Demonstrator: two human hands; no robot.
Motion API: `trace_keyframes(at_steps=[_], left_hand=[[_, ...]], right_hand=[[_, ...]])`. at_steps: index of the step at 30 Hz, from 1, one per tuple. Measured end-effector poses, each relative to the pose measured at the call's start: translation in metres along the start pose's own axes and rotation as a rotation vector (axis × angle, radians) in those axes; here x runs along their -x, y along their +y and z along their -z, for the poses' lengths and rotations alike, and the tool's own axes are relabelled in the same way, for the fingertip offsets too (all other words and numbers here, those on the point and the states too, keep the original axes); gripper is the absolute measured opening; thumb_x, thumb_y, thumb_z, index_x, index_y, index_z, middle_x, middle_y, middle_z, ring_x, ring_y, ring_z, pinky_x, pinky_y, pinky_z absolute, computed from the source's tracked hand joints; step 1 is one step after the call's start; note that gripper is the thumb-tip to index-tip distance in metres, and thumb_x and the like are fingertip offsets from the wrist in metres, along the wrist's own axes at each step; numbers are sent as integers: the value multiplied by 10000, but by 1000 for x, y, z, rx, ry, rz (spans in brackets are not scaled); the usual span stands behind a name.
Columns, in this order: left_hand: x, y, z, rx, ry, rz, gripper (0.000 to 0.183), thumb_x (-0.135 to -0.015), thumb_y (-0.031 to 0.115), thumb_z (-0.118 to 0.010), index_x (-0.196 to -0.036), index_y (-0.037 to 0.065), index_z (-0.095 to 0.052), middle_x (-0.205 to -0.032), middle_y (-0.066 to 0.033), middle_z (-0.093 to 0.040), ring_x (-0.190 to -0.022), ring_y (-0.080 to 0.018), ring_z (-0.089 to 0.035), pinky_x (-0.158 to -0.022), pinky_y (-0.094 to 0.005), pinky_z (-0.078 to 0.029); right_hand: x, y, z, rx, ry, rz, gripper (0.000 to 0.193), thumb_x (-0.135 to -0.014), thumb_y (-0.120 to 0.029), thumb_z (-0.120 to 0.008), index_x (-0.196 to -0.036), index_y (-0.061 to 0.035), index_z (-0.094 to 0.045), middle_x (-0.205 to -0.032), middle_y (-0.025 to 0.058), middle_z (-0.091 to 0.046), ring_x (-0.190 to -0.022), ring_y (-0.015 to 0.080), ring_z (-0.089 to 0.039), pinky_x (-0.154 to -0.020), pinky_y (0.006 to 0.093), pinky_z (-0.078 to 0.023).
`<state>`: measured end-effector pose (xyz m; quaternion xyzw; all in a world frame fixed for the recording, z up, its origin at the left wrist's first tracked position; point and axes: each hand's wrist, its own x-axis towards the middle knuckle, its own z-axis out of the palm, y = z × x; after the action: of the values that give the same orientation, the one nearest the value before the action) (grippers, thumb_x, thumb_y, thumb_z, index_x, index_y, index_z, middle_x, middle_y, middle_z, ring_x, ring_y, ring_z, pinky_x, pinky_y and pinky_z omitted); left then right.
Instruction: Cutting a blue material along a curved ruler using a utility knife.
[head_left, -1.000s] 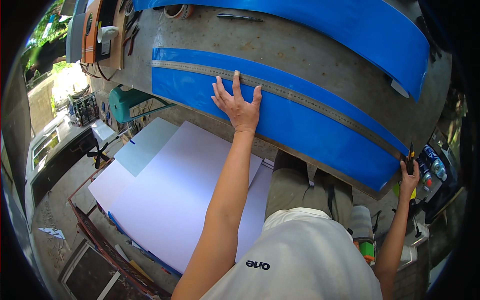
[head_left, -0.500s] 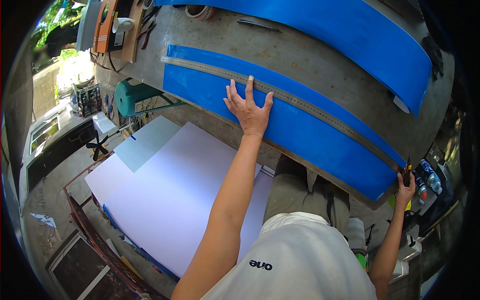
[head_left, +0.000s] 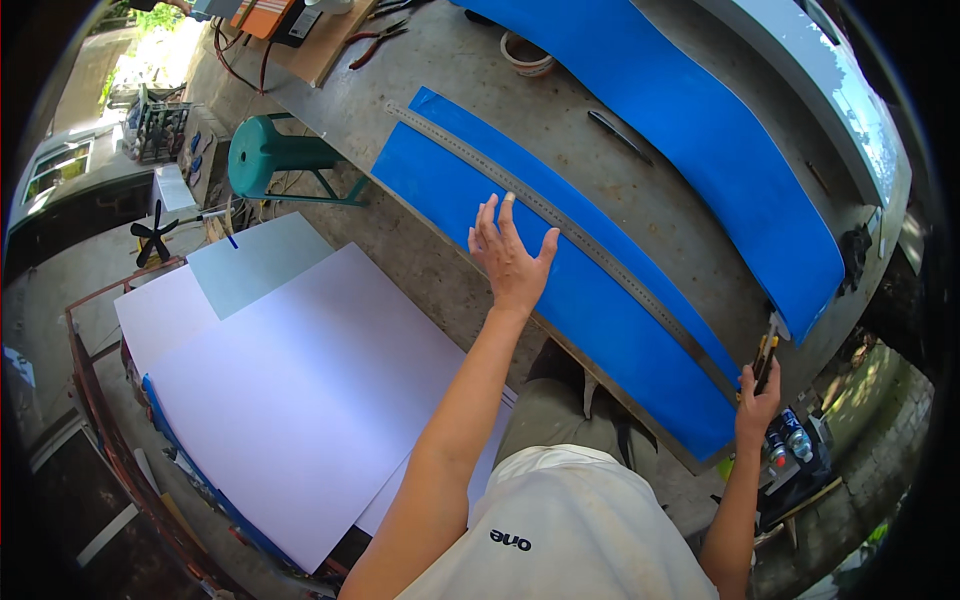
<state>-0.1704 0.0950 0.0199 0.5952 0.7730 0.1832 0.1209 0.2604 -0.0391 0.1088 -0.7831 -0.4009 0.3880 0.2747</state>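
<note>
A long strip of blue sheet [head_left: 600,330] lies along the near edge of the grey table. On it, lengthwise near its far edge, rests a metal ruler [head_left: 590,245], whose left end pokes slightly past the sheet. My left hand [head_left: 515,262] is over the middle of the strip, fingers stretched out and holding nothing; its fingertips come close to the ruler, and contact is hard to make out. At the strip's right end my right hand [head_left: 757,405] is closed around a black-and-yellow utility knife [head_left: 766,362], pointing up, beside the ruler's right end.
A larger curling blue sheet [head_left: 700,110] lies across the far side of the table [head_left: 560,100]. Nearby are a tape roll [head_left: 527,55], a dark pen-like tool [head_left: 620,137] and red-handled pliers [head_left: 378,45]. A green stool [head_left: 275,155], white panels [head_left: 300,380] and spray cans [head_left: 790,437] stand around.
The whole view has turned, so the table now slants more. My left hand's fingers have drawn slightly closer together. My right hand still holds the knife near the ruler's right end.
</note>
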Motion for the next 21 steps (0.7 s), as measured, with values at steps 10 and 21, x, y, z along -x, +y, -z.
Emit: trace_keyframes(at_steps=[10, 21], left_hand=[[-116, -73, 39, -116, -123, 145, 1185, -742, 688, -832, -1630, 115, -295, -1708, -110, -249, -1594, -363, -192, -1245, -693, -102], [-131, -71, 41, -52, -142, 190, 1152, -686, 463, -945, -1584, 45, -357, -1672, -112, -306, -1590, -369, -197, -1222, -723, -107]], right_hand=[[-68, -240, -255, 274, -588, 530, 697, -989, 9, -580, -1627, -180, -371, -1113, 207, -589, -913, 457, -636, -825, 525, -536], [-117, -309, -405, 437, -700, 678, 669, -977, 5, -541, -1615, -148, -408, -1067, 231, -585, -948, 429, -654, -857, 526, -534]])
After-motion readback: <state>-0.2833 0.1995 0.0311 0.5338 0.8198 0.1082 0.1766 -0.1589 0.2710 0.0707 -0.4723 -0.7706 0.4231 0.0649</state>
